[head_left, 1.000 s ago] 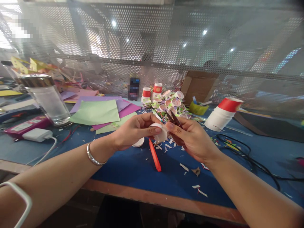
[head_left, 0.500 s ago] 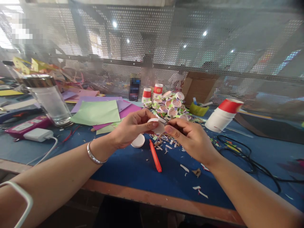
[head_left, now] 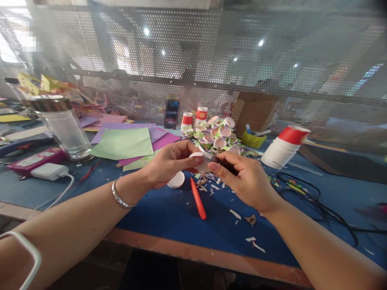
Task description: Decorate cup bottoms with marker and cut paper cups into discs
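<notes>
My left hand (head_left: pixel 171 163) is closed, pinching a small white round disc (head_left: pixel 199 160) above the blue table (head_left: pixel 157 209). My right hand (head_left: pixel 244 179) is closed round a dark pair of small scissors (head_left: pixel 216 159), whose blades meet the disc's edge. Below my hands lie another white disc (head_left: pixel 176 179), an orange-red pen (head_left: pixel 198 198) and several paper scraps (head_left: pixel 211 186).
Coloured paper sheets (head_left: pixel 127 141) lie at the left centre, beside a glass jar (head_left: pixel 62 125) and a white charger (head_left: pixel 48 170). A pile of printed round labels (head_left: pixel 219 136) and red-and-white paper cups (head_left: pixel 284 146) stand behind. A black cable (head_left: pixel 314 201) runs at right. Perforated metal screen at the back.
My hands rose slightly and came closer together. The scissors, pointing up and away a second ago, now lie flat against the disc's edge.
</notes>
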Available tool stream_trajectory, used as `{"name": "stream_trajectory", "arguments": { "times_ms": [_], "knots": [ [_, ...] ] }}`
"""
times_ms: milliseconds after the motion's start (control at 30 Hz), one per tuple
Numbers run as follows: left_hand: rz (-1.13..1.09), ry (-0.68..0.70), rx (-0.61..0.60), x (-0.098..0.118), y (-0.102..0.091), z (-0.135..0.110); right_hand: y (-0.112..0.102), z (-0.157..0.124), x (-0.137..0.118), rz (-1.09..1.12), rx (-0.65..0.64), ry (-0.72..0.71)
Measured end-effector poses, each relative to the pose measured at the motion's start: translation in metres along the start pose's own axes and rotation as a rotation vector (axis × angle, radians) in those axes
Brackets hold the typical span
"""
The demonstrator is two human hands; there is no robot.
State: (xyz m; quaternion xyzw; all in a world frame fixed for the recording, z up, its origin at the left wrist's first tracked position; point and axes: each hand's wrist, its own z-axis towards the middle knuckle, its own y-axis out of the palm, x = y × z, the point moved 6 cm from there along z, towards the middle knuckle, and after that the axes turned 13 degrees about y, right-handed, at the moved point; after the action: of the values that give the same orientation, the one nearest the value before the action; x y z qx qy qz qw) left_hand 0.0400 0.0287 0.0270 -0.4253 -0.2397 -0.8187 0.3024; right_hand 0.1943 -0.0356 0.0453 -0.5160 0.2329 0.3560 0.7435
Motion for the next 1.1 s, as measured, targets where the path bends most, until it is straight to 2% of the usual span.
{"name": "stream_trajectory", "arguments": {
  "times_ms": [200,533,1100],
  "knots": [
    [-0.037,0.005,0.005,0.0,0.0,0.0,-0.001,-0.001,0.0,0.01,0.028,-0.013],
    [-0.015,0.059,-0.057,-0.002,0.002,0.001,-0.002,-0.002,-0.006,-0.044,0.045,-0.097],
    [0.03,0.054,-0.072,-0.004,0.002,0.0,-0.004,-0.005,-0.01,-0.113,0.059,-0.144]
  ]
}}
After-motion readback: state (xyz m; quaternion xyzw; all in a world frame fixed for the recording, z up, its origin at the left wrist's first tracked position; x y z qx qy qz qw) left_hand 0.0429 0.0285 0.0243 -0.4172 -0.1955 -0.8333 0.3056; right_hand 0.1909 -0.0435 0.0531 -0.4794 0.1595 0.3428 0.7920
